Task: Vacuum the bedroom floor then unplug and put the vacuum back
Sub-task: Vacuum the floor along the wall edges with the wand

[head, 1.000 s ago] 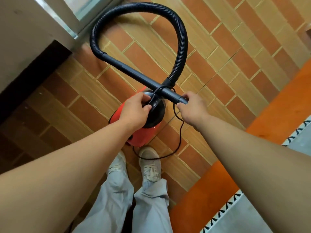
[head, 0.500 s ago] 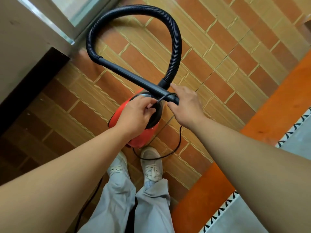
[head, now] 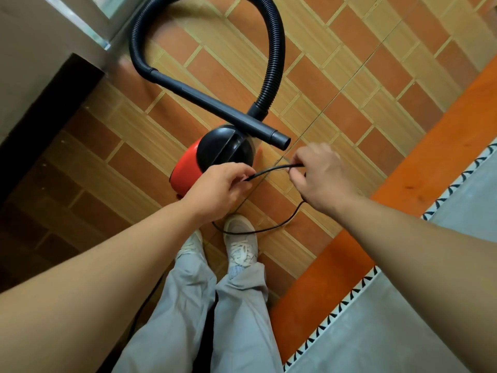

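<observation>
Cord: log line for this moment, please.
left hand: pinches cord | right hand: pinches cord | vacuum: on floor, untouched

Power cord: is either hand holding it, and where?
Both: left hand and right hand each pinch the black cord, a short stretch spanning between them.

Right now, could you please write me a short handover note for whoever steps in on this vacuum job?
Left grip pinches the black cord; right grip pinches it too, a short span taut between them.
Red vacuum stands on the tiled floor, hose looped, wand over its top.
Plug not in view: unplugging unconfirmed.
Left: gather the cord, put the vacuum back.
</observation>
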